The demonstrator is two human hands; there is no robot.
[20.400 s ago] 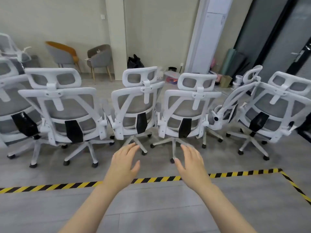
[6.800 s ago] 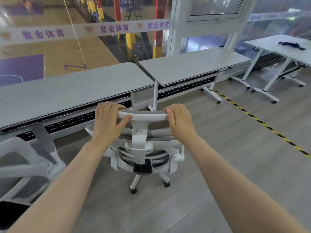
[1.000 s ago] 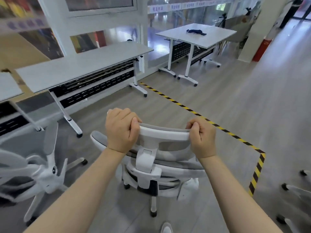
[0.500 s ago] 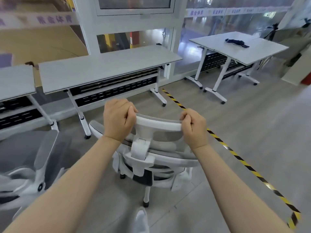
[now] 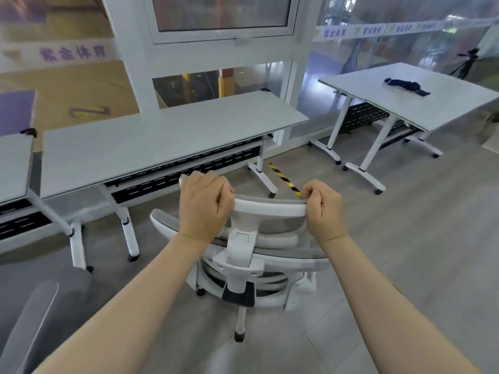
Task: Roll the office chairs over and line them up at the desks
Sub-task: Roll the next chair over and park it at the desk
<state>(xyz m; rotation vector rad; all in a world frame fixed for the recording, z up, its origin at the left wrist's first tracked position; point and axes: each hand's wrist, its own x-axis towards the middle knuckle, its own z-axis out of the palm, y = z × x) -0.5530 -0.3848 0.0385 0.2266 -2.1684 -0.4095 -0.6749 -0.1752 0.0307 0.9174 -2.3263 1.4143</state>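
Two-handed grip, left hand (image 5: 205,206) and right hand (image 5: 325,210) curled round one chair's headrest (image 5: 270,207); three desks ahead.

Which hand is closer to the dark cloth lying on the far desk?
Right. The right hand grips the headrest's end toward the dark cloth; the left hand grips the opposite end.

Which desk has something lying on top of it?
The far right desk, standing apart from the others, has a dark blue cloth on it. The long desk ahead of the chair shows nothing on top.
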